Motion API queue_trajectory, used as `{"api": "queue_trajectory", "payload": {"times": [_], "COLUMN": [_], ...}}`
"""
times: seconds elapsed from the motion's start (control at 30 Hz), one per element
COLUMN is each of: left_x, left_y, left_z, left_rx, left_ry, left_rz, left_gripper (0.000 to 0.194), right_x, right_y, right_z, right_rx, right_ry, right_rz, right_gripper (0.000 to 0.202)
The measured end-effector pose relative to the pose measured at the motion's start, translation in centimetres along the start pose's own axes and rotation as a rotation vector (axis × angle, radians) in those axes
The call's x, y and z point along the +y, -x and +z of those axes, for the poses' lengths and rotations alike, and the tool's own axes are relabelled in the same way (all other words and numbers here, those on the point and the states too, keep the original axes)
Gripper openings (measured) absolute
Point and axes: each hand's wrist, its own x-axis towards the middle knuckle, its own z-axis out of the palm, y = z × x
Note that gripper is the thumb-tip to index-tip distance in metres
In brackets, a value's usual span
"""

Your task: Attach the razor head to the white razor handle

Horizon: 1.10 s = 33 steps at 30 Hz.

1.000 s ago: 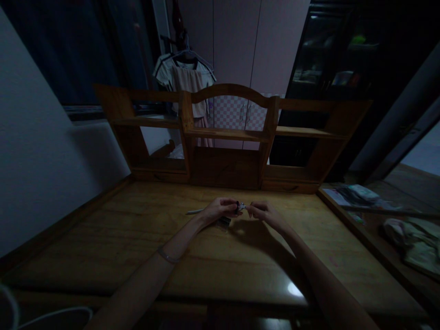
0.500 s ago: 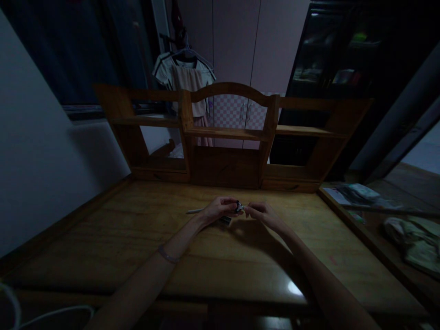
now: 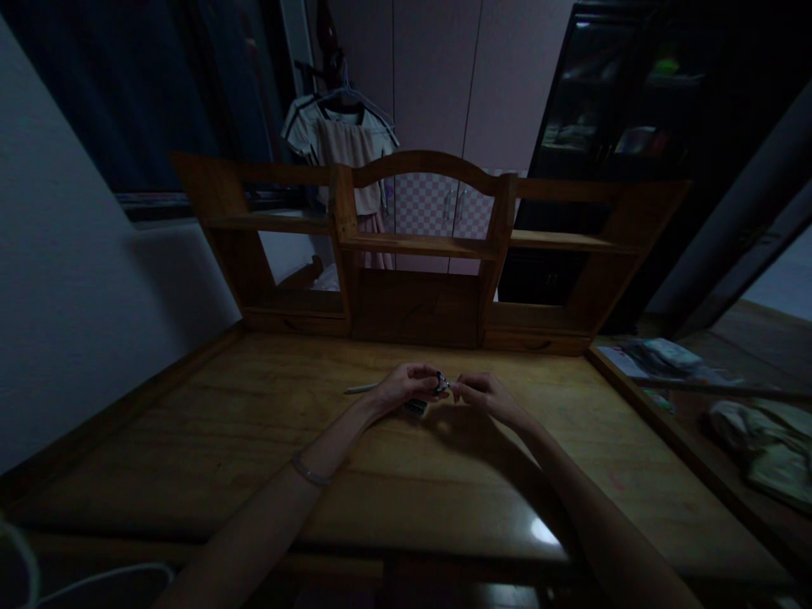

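Observation:
Between thumb and fingers, my left hand (image 3: 404,385) grips a small black-and-silver object (image 3: 441,383); its kind is too small and dim to make out. My right hand (image 3: 480,392) comes from the other side, fingertips pinched together at the object's right end. Whether a separate tiny piece sits in that pinch is hidden. Under my left hand a small dark flat item (image 3: 416,407) lies on the wooden desk (image 3: 381,482), partly covered. A thin pale stick, perhaps a pen (image 3: 360,389), lies just left of that hand.
A wooden shelf unit (image 3: 419,245) with small drawers stands along the desk's back edge. White wall (image 3: 95,338) borders the left side. Folded cloth (image 3: 761,448) and papers (image 3: 653,359) lie beyond the right edge. A white cable (image 3: 101,576) hangs at the lower left.
Both hands stay almost in place, and the small object in my left hand appears slightly turned. The dark flat item beneath shows a little differently.

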Motion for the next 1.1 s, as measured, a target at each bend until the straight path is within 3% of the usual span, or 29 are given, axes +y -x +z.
{"api": "queue_trajectory", "payload": {"times": [0.27,0.53,0.93,1.1], "left_x": [-0.2,0.6,-0.4,-0.6], "left_y": [0.0,0.6,-0.4,-0.7], "left_z": [-0.2,0.8,0.2,0.1], "left_rx": [-0.019,-0.004,0.030,0.117], "left_ry": [-0.056,-0.159,-0.145,-0.185], "left_rz": [-0.004,-0.002,0.097,0.106], "left_gripper": [0.041,0.038,0.044,0.044], "right_x": [0.3,0.6,0.0,-0.1], "right_y": [0.1,0.0,0.0,0.0], "right_z": [-0.3,-0.3,0.5,0.7], "right_rx": [-0.050,-0.113,0.125,0.131], "right_ry": [0.036,0.027,0.076,0.092], "right_rz": [-0.002,-0.018,0.061,0.070], "right_gripper": [0.048,0.048,0.055,0.054]}}
